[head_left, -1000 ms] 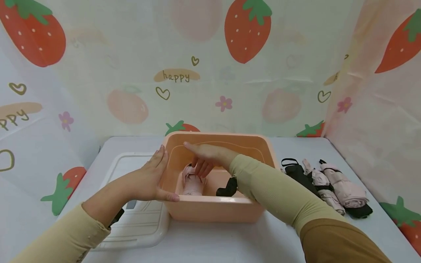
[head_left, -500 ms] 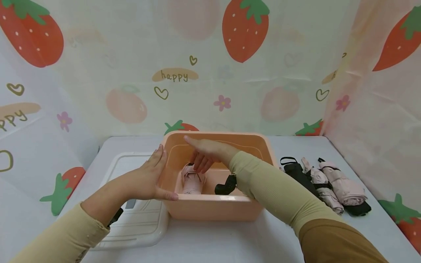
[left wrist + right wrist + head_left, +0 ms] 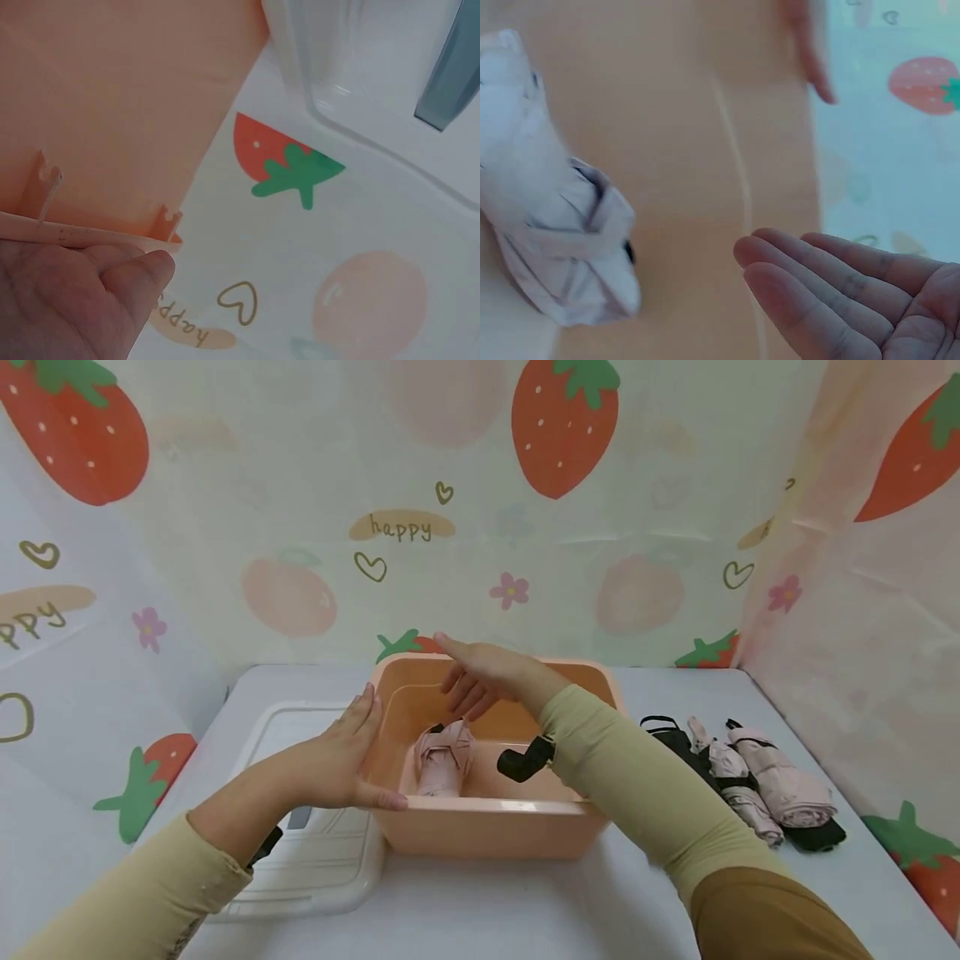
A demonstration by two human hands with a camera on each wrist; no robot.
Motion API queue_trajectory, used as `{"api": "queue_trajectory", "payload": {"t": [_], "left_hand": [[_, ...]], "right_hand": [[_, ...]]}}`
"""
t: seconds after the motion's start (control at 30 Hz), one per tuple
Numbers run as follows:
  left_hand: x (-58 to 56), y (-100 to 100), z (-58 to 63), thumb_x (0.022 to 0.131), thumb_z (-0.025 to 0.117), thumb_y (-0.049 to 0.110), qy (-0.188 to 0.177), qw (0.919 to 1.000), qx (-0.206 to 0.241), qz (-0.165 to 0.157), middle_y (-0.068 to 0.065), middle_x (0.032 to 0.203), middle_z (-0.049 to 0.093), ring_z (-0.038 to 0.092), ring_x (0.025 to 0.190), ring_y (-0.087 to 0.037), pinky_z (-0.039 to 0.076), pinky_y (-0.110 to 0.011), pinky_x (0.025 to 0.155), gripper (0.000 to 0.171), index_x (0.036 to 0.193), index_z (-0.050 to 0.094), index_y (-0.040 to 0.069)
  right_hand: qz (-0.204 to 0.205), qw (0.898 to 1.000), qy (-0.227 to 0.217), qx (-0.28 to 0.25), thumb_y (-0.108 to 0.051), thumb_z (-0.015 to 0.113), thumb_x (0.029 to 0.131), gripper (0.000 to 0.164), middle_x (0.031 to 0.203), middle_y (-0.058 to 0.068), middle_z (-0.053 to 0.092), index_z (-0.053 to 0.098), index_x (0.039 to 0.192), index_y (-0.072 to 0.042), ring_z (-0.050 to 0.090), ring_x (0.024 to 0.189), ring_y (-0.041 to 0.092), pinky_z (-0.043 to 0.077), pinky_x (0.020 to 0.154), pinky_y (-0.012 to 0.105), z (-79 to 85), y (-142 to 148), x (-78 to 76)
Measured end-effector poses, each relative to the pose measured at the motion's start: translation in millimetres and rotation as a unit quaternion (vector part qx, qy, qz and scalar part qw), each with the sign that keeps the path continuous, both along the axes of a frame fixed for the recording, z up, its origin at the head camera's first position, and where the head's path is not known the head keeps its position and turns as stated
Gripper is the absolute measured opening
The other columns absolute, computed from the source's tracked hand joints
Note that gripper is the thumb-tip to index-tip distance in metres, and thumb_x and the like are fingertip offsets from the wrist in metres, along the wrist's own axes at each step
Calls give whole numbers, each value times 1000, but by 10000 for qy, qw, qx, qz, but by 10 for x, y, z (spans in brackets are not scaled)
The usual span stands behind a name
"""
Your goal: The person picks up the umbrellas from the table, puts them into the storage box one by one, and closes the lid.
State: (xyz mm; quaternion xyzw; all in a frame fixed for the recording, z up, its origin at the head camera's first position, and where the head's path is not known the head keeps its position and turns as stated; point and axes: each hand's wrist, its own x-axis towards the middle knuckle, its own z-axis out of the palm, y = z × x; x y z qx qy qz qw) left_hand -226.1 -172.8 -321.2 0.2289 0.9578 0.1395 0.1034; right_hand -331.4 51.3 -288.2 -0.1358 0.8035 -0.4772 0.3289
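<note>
My left hand steadies the peach plastic bin at its left front corner. Its fingers lie straight along the side, and the thumb rests on the front rim. In the left wrist view that hand lies right at the bin's edge. A rolled-up bundle of pale pink cloth lies inside the bin at the left. Above it, my right hand hovers over the bin with relaxed fingers and holds nothing. The right wrist view shows that hand apart from the pink bundle.
A white lid lies left of the bin, partly under my left arm. On the table's right side are a black bundle with a loop and rolled pink bundles with dark bands. A strawberry-print curtain stands behind.
My right hand has risen from the pink bundle toward the bin's back rim, leaving the bundle in place. My left hand stays at the bin's edge.
</note>
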Motion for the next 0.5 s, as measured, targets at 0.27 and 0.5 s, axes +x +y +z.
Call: {"api": "queue_trajectory", "payload": {"t": [0.27,0.5], "left_hand": [[-16,8,-33,58,57,81,-3,10000,-35,-30,-20,150,-13,-4,138,-37,15,-51,108,135,143,-1,-6],[0,-3,-4,59,58,79,85,9999,3,-57,-22,149,-13,-5,138,-37,16,-51,108,134,143,-2,-7]], "right_hand": [[-221,9993,130,-275,-63,31,90,74,103,18,65,57,114,2,65,90,28,52,78,41,213,203,44],[-358,9985,327,-269,-56,36,93,66,105,18,63,55,117,2,64,93,27,51,80,40,475,404,96]]}}
